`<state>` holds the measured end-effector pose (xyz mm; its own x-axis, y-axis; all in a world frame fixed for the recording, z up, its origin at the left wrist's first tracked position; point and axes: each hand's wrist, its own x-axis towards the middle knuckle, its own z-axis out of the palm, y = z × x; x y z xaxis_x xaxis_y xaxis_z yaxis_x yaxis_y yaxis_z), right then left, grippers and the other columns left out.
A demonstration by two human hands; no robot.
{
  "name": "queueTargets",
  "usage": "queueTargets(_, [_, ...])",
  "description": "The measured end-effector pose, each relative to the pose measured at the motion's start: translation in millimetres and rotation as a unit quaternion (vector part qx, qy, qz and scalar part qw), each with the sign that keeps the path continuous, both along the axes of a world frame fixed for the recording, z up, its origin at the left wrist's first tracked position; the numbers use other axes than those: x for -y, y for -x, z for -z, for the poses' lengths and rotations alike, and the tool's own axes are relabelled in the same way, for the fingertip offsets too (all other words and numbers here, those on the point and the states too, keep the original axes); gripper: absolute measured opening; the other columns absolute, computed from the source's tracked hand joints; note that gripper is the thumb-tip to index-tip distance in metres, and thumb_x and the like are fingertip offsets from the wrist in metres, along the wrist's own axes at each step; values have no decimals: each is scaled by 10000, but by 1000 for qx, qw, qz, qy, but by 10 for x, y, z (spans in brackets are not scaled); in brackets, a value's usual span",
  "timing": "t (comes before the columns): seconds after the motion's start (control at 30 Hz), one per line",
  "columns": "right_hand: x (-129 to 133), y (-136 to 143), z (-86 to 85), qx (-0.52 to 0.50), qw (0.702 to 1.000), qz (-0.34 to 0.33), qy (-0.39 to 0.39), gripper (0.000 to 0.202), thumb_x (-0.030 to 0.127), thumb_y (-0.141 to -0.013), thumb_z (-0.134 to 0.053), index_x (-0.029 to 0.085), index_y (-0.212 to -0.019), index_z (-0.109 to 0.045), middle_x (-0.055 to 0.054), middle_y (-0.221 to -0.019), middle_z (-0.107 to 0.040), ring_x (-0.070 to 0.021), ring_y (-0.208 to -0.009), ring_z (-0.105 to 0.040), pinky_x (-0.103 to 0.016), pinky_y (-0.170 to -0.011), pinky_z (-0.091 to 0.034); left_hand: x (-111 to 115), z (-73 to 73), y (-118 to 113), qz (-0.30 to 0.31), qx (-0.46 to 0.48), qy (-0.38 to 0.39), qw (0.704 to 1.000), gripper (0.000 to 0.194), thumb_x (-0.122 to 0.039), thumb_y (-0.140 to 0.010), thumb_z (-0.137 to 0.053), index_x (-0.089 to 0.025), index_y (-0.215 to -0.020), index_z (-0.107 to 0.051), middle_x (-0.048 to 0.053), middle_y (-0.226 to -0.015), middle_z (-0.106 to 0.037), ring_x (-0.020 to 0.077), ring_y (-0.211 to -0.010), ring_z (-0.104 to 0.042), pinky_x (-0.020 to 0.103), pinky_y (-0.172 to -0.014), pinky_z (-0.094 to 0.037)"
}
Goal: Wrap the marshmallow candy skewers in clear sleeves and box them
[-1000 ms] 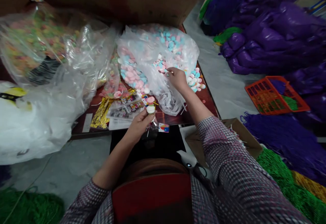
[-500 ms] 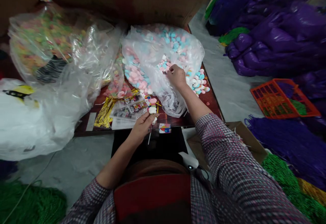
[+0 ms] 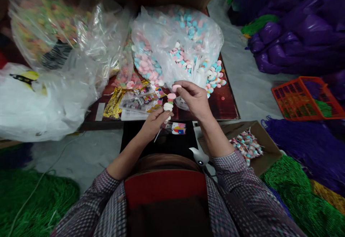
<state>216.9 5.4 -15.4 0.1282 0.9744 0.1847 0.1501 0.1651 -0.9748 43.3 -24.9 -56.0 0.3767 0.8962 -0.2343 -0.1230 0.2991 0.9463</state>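
Observation:
My left hand (image 3: pixel 156 124) is closed on a candy skewer (image 3: pixel 168 106), a white stick threaded with white, green and pink sweets. Its bare lower end pokes out below my fingers. Between thumb and finger, my right hand (image 3: pixel 195 98) pinches a pink marshmallow (image 3: pixel 176 87) just beyond the skewer's upper end. Behind the hands, an open clear bag (image 3: pixel 161 32) holds pink, blue and white marshmallows, and some loose marshmallows (image 3: pixel 215 75) lie at its right side. Printed clear packets (image 3: pixel 141 100) and gold twist ties (image 3: pixel 113 104) are on the table left of the skewer.
A bag of green and orange sweets (image 3: pixel 51 25) and a white plastic bag (image 3: pixel 35 107) crowd the left. On my right, a cardboard box (image 3: pixel 272 154) contains wrapped skewers. An orange basket (image 3: pixel 293 98) and purple bags (image 3: pixel 285 46) are farther right.
My right hand has come back from the marshmallow bag toward the skewer, with a pink marshmallow now visible in its fingers. The view has shifted, showing the wrapped skewers in the box.

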Motion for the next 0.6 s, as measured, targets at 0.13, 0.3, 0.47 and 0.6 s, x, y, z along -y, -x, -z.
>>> queueTargets(0.13, [110,31,17,53,997,-6,-46,228,432,-924,-681,268,-1034,-795,-19,-1110,-805,-177,-1050,-747,-387,-1020,-583,47,-8,8,11,6,-7,1000,300,-500,-839,-708,-201,-849,-741,-21,-711,-574,95,-595,-456,237,-545,-361])
queueTargets(0.3, [226,22,62,142,981,-4,-132,228,358,-986,-620,259,-1098,-792,-33,-1123,-812,-170,-1057,-758,-356,-997,-596,87,-55,3,10,4,-34,999,356,-533,-844,-695,-179,-857,-729,-27,-689,-565,84,-555,-441,222,-510,-349])
queueTargets(0.47, [328,40,111,204,959,14,-198,250,293,-1014,-571,269,-1158,-774,-49,-1175,-807,-180,-1093,-760,-384,-997,-618,114,-117,-12,-8,-4,-65,998,367,-551,-845,-688,-185,-827,-715,-24,-670,-566,91,-560,-448,227,-517,-356])
queueTargets(0.6, [370,76,132,230,947,23,-225,269,277,-1021,-544,271,-1173,-767,-48,-1154,-810,-190,-1110,-758,-407,-1001,-626,135,-153,-21,-17,-19,-100,995,364,-550,-867,-658,-191,-824,-703,-20,-671,-571,107,-595,-463,240,-551,-379])
